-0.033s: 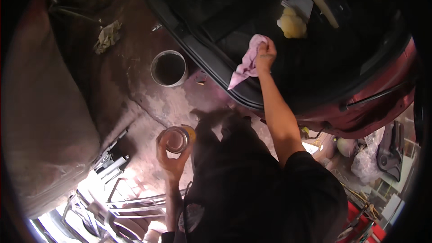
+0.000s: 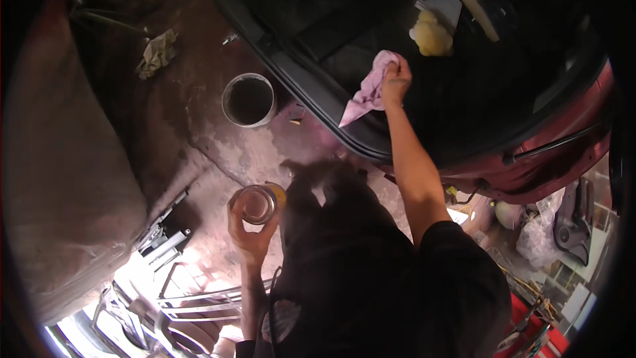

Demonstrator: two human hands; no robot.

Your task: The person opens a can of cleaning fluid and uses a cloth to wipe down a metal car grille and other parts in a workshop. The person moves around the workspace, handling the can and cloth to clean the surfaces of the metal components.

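My left hand (image 2: 250,233) is wrapped round a can (image 2: 256,205) with a shiny metal rim and a yellow side, held out over the floor. Its round end faces up; what is inside I cannot make out. A crumpled pink cloth (image 2: 368,93) is bunched in my closed right hand (image 2: 396,81). One pointed corner of the cloth hangs down toward the black rim (image 2: 311,106) of a red vehicle's open rear compartment. Whether the cloth touches the rim I cannot tell. Beyond my right hand, a yellow plush toy (image 2: 432,34) lies inside the dark compartment.
On the floor left of the vehicle stands a bucket (image 2: 249,99), with a crumpled rag (image 2: 158,53) farther off. A large covered shape (image 2: 73,159) fills the left side. Metal frames (image 2: 199,305) lie at lower left. A strut (image 2: 556,144) and clear plastic wrap (image 2: 540,238) are at right.
My right hand and the pink cloth have shifted slightly to the right. My left hand with the can has moved a little to the left.
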